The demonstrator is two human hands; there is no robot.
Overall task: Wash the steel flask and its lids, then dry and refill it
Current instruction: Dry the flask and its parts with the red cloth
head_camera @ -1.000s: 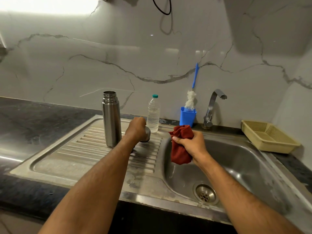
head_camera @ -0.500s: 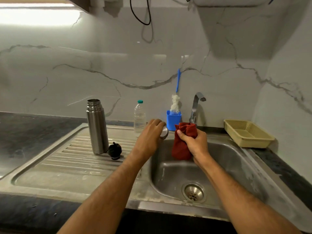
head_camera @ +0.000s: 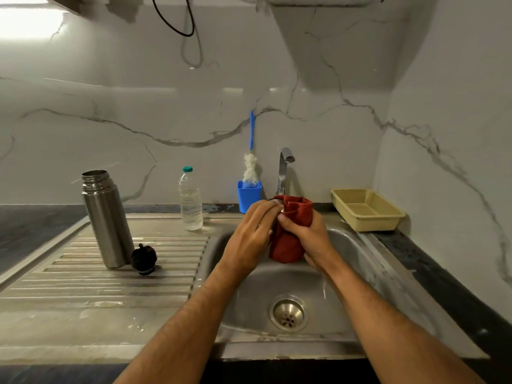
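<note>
The steel flask (head_camera: 106,220) stands open and upright on the draining board, with its black stopper lid (head_camera: 143,259) lying beside its base. Over the sink basin my left hand (head_camera: 250,234) grips the steel cup lid, which is almost hidden between my hands. My right hand (head_camera: 307,235) holds a red cloth (head_camera: 288,239) bunched against that lid.
A plastic water bottle (head_camera: 190,200) stands at the back of the draining board. A blue holder (head_camera: 248,195) with a bottle brush (head_camera: 250,162) sits beside the tap (head_camera: 284,169). A yellow basket (head_camera: 365,209) rests right of the sink (head_camera: 360,273). The drain (head_camera: 288,313) lies below my hands.
My left hand lifted the steel cup lid off the draining board and carried it right to the red cloth. The black stopper came into sight beside the flask.
</note>
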